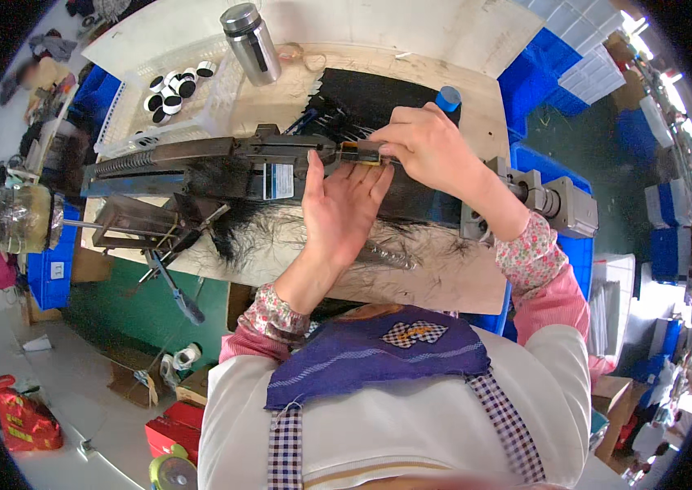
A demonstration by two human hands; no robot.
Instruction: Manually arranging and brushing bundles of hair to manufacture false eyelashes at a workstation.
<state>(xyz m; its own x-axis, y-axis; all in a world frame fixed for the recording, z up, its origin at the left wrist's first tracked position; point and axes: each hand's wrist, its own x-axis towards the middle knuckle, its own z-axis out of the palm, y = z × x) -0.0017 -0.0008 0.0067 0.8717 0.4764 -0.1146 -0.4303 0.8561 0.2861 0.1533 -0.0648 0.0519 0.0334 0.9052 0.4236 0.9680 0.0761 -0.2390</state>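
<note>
Before us stands a pale wooden workbench [483, 106], backed by a long off-white upright panel [411, 26]. Beside it we see dark-green floor [113, 306] and, lower left, light-grey floor [101, 408]; bright white light [638, 42] glares along the right edge.

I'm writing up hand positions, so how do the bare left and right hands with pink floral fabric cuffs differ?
The left hand shows its open palm; the right hand shows its back. The left hand's fingers stretch out, while the right hand's curl into a pinch at the end of the brass-edged metal part. Both hands are at that part, and both emerge from floral cuffs.
</note>
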